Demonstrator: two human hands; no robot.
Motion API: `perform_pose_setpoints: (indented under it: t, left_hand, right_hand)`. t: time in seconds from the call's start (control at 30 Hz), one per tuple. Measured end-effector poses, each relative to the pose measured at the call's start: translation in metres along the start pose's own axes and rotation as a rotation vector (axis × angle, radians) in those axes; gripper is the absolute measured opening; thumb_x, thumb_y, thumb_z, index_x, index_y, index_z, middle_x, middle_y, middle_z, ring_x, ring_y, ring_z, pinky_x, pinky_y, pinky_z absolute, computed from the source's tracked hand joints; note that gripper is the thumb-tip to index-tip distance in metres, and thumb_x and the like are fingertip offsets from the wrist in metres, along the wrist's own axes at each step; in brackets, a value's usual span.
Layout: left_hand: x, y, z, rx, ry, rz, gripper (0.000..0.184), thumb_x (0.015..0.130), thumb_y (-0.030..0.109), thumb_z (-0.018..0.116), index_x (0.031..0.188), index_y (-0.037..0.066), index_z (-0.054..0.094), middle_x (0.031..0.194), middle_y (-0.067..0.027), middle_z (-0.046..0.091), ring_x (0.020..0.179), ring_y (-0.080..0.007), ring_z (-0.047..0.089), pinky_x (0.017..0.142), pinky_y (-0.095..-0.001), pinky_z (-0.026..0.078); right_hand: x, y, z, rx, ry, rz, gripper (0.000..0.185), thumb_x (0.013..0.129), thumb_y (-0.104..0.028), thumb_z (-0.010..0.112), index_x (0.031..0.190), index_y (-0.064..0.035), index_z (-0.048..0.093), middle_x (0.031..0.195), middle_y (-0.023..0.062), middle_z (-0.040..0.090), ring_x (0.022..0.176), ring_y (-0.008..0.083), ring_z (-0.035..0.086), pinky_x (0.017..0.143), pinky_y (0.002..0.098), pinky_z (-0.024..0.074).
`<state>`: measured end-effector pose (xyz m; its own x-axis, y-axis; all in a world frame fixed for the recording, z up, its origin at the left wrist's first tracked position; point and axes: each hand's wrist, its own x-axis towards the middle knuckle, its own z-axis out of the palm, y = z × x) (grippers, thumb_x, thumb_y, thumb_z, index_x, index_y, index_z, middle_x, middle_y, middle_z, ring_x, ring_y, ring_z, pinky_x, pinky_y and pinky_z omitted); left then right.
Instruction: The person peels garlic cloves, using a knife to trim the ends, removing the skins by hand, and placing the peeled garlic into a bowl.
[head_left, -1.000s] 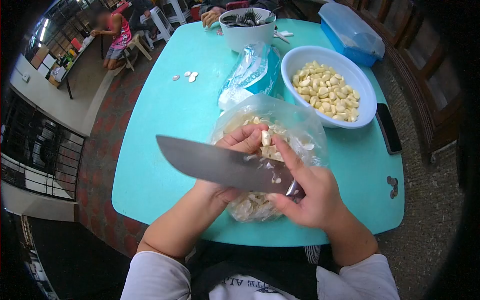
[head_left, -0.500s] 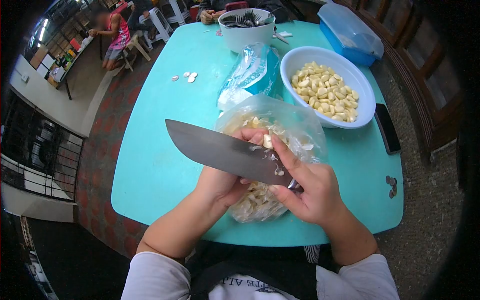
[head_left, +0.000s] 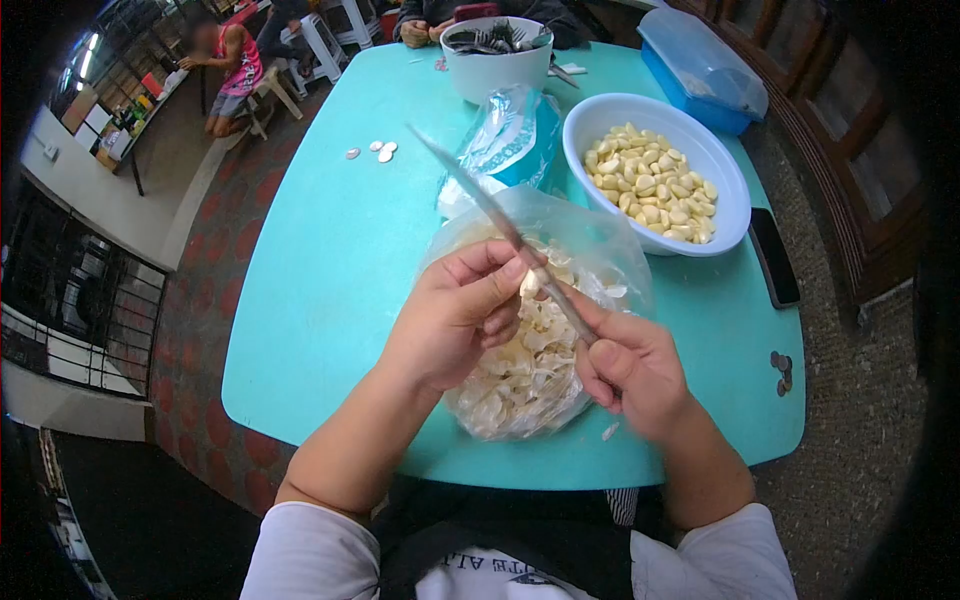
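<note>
Between the fingertips of my left hand (head_left: 465, 305) is a pale garlic clove (head_left: 530, 284), partly hidden by the fingers. My right hand (head_left: 630, 365) is wrapped round the handle of a large knife (head_left: 490, 208), its blade turned nearly edge-on and slanting up to the left, close against the clove. Both hands are above a clear plastic bag (head_left: 610, 250) full of garlic skins (head_left: 520, 395). Beyond it to the right, a pale blue basin (head_left: 735, 190) holds many peeled garlic cloves (head_left: 650, 185).
A teal-and-white plastic packet (head_left: 515, 140) lies behind the bag. At the table's (head_left: 310, 320) far end stands a white bucket (head_left: 495, 75) of dark utensils, near another person's hands. A blue lidded box (head_left: 690, 85), phone (head_left: 775, 255) and coins (head_left: 383, 150) are around the edges.
The knife has turned from showing its broad flat side to nearly edge-on, its tip swinging up and right. My left hand has come out from under the blade.
</note>
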<state>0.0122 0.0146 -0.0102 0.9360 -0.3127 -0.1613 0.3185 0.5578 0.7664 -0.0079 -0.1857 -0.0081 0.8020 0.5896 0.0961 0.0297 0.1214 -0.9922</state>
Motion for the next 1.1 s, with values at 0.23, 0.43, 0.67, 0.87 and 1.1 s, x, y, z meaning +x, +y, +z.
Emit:
perform_pose_setpoints:
  t: [0.23,0.43,0.67,0.87,1.1]
  left_hand:
    - [0.001,0.003,-0.001,-0.004,-0.038,-0.016,0.033,0.089,0.011,0.055,0.120,0.000,0.052,0.071,0.0025,0.051,0.048,-0.0030,0.034,0.043,-0.0174,0.027]
    - [-0.001,0.007,-0.001,0.111,-0.145,0.031,0.042,0.084,0.008,0.062,0.124,0.001,0.051,0.082,0.0019,0.059,0.049,-0.0010,0.033,0.043,-0.0170,0.025]
    - [-0.003,0.003,0.001,0.233,-0.020,0.124,0.045,0.081,0.008,0.066,0.123,0.000,0.052,0.099,-0.0037,0.063,0.049,-0.0006,0.033,0.042,-0.0171,0.023]
    - [-0.007,0.007,0.001,0.259,-0.007,0.157,0.046,0.080,0.008,0.067,0.123,-0.001,0.052,0.101,-0.0049,0.063,0.049,-0.0003,0.033,0.042,-0.0172,0.023]
    - [-0.003,0.005,0.001,0.527,-0.003,0.418,0.038,0.081,0.006,0.065,0.117,-0.002,0.058,0.106,-0.0077,0.063,0.076,-0.0092,0.059,0.064,-0.0188,0.045]
  right_hand:
    - [0.000,-0.002,-0.002,0.216,-0.004,0.131,0.050,0.096,-0.025,0.041,0.140,-0.0021,0.032,0.057,-0.0028,0.043,0.045,0.0032,0.037,0.041,0.0173,0.0298]
    - [0.002,-0.003,-0.002,0.264,0.077,0.095,0.055,0.096,-0.040,0.040,0.126,0.0049,0.039,0.052,0.0025,0.042,0.038,0.0061,0.033,0.036,0.0187,0.0275]
    - [0.002,-0.003,-0.003,0.300,0.016,0.096,0.052,0.096,-0.038,0.040,0.128,0.0028,0.038,0.053,0.0019,0.043,0.039,0.0055,0.034,0.036,0.0181,0.0282]
    - [0.000,0.001,-0.003,0.279,-0.040,0.116,0.053,0.096,-0.031,0.042,0.140,-0.0042,0.031,0.057,-0.0011,0.046,0.044,0.0037,0.038,0.039,0.0170,0.0298]
    - [0.001,-0.005,0.002,0.108,-0.022,0.098,0.057,0.093,-0.022,0.047,0.143,-0.0045,0.027,0.072,-0.0024,0.051,0.052,0.0050,0.042,0.049,0.0166,0.0339]
